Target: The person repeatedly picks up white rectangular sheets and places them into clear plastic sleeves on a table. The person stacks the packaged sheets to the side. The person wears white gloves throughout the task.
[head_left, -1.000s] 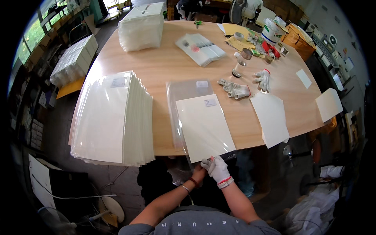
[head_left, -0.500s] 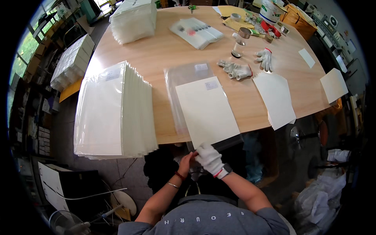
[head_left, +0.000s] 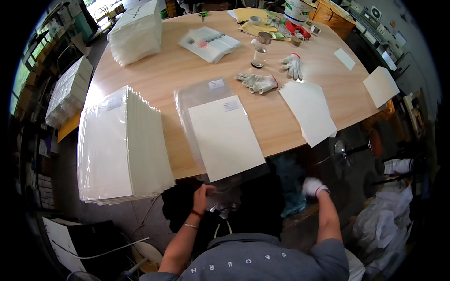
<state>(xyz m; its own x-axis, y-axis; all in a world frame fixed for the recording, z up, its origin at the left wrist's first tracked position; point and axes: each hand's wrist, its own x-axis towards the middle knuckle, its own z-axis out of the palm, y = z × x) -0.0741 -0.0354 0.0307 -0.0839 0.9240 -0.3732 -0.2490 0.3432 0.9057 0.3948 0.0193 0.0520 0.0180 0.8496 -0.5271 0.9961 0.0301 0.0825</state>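
My bare left hand (head_left: 201,195) is at the table's near edge, just below a white card sheet (head_left: 227,140). Its fingers look apart, with nothing visible in them. The sheet carries a small label near its top and lies over a clear plastic sleeve (head_left: 187,100), whose upper and left parts show beside it. My right hand (head_left: 313,187), in a white glove, is out to the right, beyond the table edge. It is beside crumpled blue plastic (head_left: 294,201), and motion blur hides its fingers.
A tall stack of sleeved sheets (head_left: 105,150) stands at left. Loose white sheets (head_left: 309,112) and two work gloves (head_left: 257,83) (head_left: 293,66) lie to the right. Farther back are a clear bottle (head_left: 259,54), a pile of plastic bags (head_left: 210,44) and a white bucket (head_left: 296,11).
My hands have come apart. The gloved right one has swung right, away from the sheet's lower edge, while the left stays near it. The whole view has shifted.
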